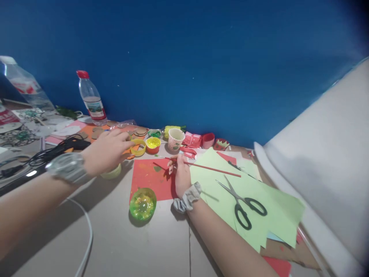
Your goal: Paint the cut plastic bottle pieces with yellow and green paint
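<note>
My left hand reaches over the left side of the table, its fingers closed at the edge of a yellow ring. Part of a pale green cup shows beneath that wrist. In my right hand is a thin red paintbrush, its bristle end pointing left above a red paper sheet with a green paint spot. A small bowl of shiny green and yellow paint overlaps the sheet's lower edge. Small containers of yellow paint and green paint stand behind, beside a patterned paper cup.
Black-handled scissors lie on light green paper at right. A red-capped bottle stands by the blue wall. Black cables crowd the left, and a white cable runs along the front. A white surface rises at right.
</note>
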Tool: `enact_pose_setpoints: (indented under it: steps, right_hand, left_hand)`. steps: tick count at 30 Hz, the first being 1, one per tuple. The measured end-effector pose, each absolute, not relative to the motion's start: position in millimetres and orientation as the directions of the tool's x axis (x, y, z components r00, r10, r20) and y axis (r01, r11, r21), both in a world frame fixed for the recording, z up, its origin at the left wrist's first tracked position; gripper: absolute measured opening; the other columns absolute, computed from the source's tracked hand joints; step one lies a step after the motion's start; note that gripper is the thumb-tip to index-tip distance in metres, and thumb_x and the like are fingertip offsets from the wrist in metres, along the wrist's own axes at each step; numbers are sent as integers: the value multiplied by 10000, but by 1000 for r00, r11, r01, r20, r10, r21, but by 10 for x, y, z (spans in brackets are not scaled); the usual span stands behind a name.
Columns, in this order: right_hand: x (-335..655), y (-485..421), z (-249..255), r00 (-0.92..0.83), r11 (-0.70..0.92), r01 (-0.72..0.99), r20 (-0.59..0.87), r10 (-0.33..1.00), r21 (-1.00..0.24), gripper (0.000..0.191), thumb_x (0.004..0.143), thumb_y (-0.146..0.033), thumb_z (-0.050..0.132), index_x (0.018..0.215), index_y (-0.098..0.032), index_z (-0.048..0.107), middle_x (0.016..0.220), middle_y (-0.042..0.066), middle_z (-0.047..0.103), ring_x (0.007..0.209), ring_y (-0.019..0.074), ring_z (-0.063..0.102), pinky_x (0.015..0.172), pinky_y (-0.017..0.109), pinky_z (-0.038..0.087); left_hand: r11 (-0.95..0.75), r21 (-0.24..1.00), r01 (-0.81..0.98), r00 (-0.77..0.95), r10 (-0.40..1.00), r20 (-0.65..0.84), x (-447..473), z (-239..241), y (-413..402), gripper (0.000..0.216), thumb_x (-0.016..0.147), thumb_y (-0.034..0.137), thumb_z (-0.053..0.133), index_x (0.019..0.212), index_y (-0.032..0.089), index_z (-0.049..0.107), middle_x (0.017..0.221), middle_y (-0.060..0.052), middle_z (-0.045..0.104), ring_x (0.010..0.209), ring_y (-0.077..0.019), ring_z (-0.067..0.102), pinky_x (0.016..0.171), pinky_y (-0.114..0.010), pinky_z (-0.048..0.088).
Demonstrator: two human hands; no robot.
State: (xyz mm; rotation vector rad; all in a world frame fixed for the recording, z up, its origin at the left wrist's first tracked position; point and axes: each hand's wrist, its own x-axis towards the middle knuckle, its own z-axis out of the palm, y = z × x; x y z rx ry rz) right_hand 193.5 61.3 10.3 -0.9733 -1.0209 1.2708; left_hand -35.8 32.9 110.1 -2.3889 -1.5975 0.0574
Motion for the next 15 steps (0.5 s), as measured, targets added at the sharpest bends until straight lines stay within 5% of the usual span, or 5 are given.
enact_pose_setpoints:
  steps: [4,8,11,15]
  right_hand:
    - [1956,623,83,30,54,-263,48,998,-963,419,868,-587,498,774,-188,585,605,-21,584,479,92,489,450,211,398]
    - [1951,641,49,34,57,-271,50,998,-961,408,876,-581,494,775,-195,581,604,-22,579,475,97,480,430,214,389]
    - [1945,639,43,50,68,-280,56,997,-958,400,879,-577,487,788,-198,577,622,-28,573,484,93,475,445,215,400]
    - [1941,632,65,92,90,-292,66,994,-952,362,870,-556,512,822,-201,560,650,-42,553,485,80,463,440,201,392]
  left_hand:
    - [-293,-262,920,324,942,85,-124,893,671,150,855,187,599,934,142,717,1017,-147,629,1042,-330,542,850,-445,426]
    - [-264,-247,932,285,957,53,-107,849,733,173,886,271,615,977,129,654,1094,-96,623,1091,-271,552,922,-462,452]
    - [-282,-183,942,296,954,51,-171,1003,595,193,874,251,551,919,109,674,1101,-148,630,1099,-327,524,899,-444,435]
    - [-321,-10,947,321,947,4,-206,1167,222,303,933,351,385,1014,186,627,977,-59,673,896,-227,608,787,-327,470]
